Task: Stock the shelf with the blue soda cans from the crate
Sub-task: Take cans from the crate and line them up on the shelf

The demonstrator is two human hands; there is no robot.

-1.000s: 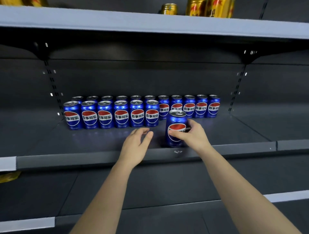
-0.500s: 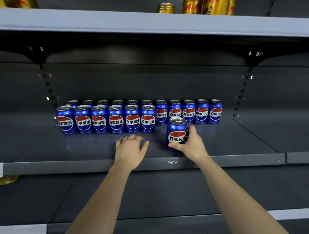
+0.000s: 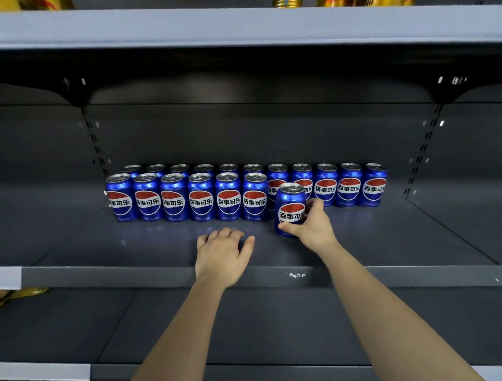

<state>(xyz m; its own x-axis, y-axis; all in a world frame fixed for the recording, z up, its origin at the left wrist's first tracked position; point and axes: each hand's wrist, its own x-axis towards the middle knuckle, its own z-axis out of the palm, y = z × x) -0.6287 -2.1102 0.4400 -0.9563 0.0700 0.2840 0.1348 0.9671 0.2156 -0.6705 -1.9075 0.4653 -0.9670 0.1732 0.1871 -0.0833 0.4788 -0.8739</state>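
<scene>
Blue soda cans stand in two rows on the dark grey shelf [image 3: 108, 244]: a back row [image 3: 349, 187] of several cans and a shorter front row [image 3: 173, 197] on the left. My right hand [image 3: 312, 228] grips one more blue can [image 3: 290, 209], upright on the shelf just right of the front row's end and slightly forward of it. My left hand [image 3: 222, 253] rests palm down on the shelf in front of the front row, fingers relaxed, holding nothing. The crate is out of view.
The shelf above [image 3: 244, 24] carries gold cans [image 3: 288, 3], only their bottoms showing. Black brackets [image 3: 78, 95] hang at both upper corners. A lower shelf [image 3: 271, 326] lies beneath my forearms. A yellow item [image 3: 24, 293] peeks in at the left edge.
My right hand has pushed the can further back toward the front row's right end. My left hand has settled flat on the shelf. The view has drawn closer.
</scene>
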